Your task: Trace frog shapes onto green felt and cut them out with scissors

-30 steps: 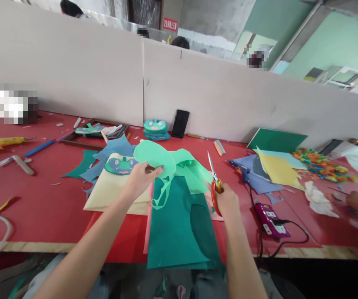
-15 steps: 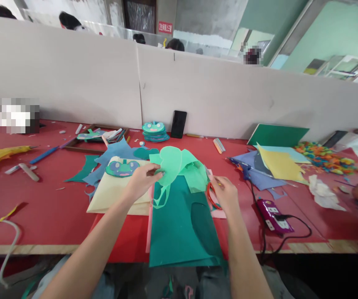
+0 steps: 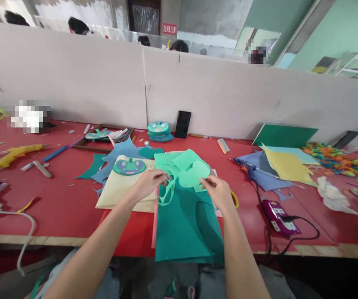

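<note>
My right hand (image 3: 216, 189) pinches the right edge of a light green felt cut-out (image 3: 194, 174) with a rounded, lobed outline. Between the closed fingertips of my left hand (image 3: 150, 182) is a thin, looped light green felt offcut (image 3: 167, 195). Beneath both hands lies a dark green felt sheet (image 3: 182, 228) with a curved shape marked on it. More light green felt (image 3: 187, 158) rests at its far end. A yellow loop (image 3: 235, 199) shows beside my right wrist, the rest of it hidden.
A pumpkin-like felt face (image 3: 129, 166) lies on cream felt (image 3: 110, 191) at left. Similar faces are stacked (image 3: 159, 132) beside a phone (image 3: 183, 124). Glue guns (image 3: 20, 153) lie left and right, with a corded purple box (image 3: 280, 218) at right. A white partition (image 3: 222, 95) stands behind.
The light green cut-out has passed from my left hand to my right. My left fingers now hold the thin offcut. A red-orange loop by my right hand no longer shows; a yellow one does.
</note>
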The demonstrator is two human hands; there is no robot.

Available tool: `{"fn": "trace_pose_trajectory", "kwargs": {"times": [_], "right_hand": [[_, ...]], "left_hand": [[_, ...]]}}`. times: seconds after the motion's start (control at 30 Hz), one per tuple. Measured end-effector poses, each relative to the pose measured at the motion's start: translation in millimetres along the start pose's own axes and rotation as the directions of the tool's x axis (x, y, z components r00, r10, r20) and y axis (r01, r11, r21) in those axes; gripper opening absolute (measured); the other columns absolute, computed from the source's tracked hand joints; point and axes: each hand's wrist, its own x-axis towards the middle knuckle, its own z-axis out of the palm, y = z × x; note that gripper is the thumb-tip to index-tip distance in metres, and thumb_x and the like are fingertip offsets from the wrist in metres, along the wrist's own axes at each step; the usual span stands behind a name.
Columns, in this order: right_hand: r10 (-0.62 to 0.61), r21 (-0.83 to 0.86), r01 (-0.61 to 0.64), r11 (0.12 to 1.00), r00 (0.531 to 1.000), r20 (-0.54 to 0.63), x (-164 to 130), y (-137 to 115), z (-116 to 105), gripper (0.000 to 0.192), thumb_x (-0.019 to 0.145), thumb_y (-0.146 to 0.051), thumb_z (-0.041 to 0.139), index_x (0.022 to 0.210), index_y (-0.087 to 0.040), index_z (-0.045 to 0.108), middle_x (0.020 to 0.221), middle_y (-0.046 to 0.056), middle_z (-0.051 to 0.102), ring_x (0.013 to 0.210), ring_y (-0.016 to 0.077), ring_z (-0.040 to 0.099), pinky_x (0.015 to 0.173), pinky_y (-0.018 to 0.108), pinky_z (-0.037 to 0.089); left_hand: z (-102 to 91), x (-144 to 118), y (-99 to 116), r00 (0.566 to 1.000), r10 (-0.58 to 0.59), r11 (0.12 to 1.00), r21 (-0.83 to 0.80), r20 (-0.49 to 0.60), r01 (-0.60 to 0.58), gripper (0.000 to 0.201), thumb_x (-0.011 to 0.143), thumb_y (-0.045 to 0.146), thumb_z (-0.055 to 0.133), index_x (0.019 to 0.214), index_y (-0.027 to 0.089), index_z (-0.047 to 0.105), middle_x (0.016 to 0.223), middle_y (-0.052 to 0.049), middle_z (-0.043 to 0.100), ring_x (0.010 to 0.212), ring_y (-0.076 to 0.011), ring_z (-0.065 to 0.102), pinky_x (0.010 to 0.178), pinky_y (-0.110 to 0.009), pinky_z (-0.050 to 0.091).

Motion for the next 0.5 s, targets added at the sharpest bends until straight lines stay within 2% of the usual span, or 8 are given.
{"fn": "trace_pose_trajectory", "kwargs": {"times": [0.1,0.17,0.3,0.33,0.37,0.43,0.5], "right_hand": [[0.043,0.253,-0.063,0.965,0.996,0.083,-4.4,-5.4,-1.7,0.036,0.068,-0.055,0.062,0.062,-0.02,0.057,0.052,-0.001,0.053,0.044,0.0123,0.045,0.044,0.026,0.036],[0.061,0.382,-0.097,0.919,0.993,0.104,-7.0,-9.3,3.3,0.04,0.066,-0.061,0.059,0.062,-0.021,0.055,0.051,-0.001,0.051,0.042,0.0122,0.043,0.041,0.026,0.035],[0.117,0.344,-0.098,0.934,0.993,-0.034,-2.3,-10.4,23.2,0.034,0.065,-0.05,0.067,0.06,-0.019,0.055,0.055,0.002,0.055,0.049,0.0138,0.05,0.045,0.026,0.038],[0.151,0.319,-0.098,0.943,0.978,-0.146,0.3,-9.1,28.5,0.032,0.064,-0.047,0.069,0.06,-0.018,0.056,0.054,0.001,0.054,0.051,0.0139,0.05,0.045,0.025,0.038],[0.182,0.341,-0.102,0.934,0.961,-0.21,3.0,-7.3,33.5,0.031,0.065,-0.046,0.07,0.062,-0.018,0.058,0.056,0.001,0.055,0.053,0.0138,0.052,0.045,0.023,0.039],[0.26,0.514,-0.126,0.849,0.945,-0.197,7.5,-2.3,43.2,0.027,0.065,-0.042,0.071,0.066,-0.017,0.06,0.064,0.001,0.06,0.059,0.0135,0.056,0.045,0.021,0.041],[0.307,0.731,-0.164,0.662,0.949,-0.065,10.9,4.7,53.7,0.022,0.063,-0.035,0.075,0.069,-0.018,0.061,0.07,0.0,0.063,0.066,0.0133,0.06,0.049,0.02,0.046]], "left_hand": [[-13.9,2.6,-14.4,0.991,-0.054,0.997,0.056,-0.121,0.062,0.029,0.079,0.031,0.04,0.061,0.02,0.06,0.071,-0.003,0.069,0.072,-0.0167,0.063,0.069,-0.026,0.046],[-25.3,2.3,-26.0,0.975,-0.093,0.989,0.094,-0.202,0.114,0.024,0.076,0.03,0.042,0.062,0.021,0.06,0.067,-0.002,0.068,0.068,-0.017,0.063,0.064,-0.026,0.046],[-47.7,-1.8,-54.7,0.917,-0.174,0.962,0.138,-0.358,0.237,0.021,0.074,0.034,0.045,0.067,0.019,0.059,0.065,-0.003,0.066,0.062,-0.017,0.062,0.055,-0.024,0.044],[-51.9,-3.0,-62.3,0.902,-0.193,0.954,0.142,-0.387,0.265,0.021,0.074,0.034,0.045,0.07,0.018,0.058,0.065,-0.003,0.066,0.061,-0.0169,0.062,0.054,-0.024,0.045],[-55.1,-4.1,-69.5,0.89,-0.205,0.947,0.149,-0.407,0.285,0.021,0.075,0.034,0.044,0.073,0.018,0.058,0.066,-0.003,0.066,0.061,-0.0168,0.063,0.054,-0.024,0.045],[-57.6,-6.2,-82.0,0.878,-0.212,0.934,0.174,-0.43,0.311,0.02,0.077,0.031,0.043,0.079,0.018,0.057,0.069,-0.003,0.066,0.064,-0.0165,0.064,0.057,-0.024,0.047],[-54.9,-8.5,-90.9,0.87,-0.199,0.919,0.223,-0.451,0.326,0.02,0.079,0.026,0.04,0.085,0.018,0.057,0.075,-0.004,0.067,0.071,-0.0169,0.064,0.064,-0.025,0.048]]}}
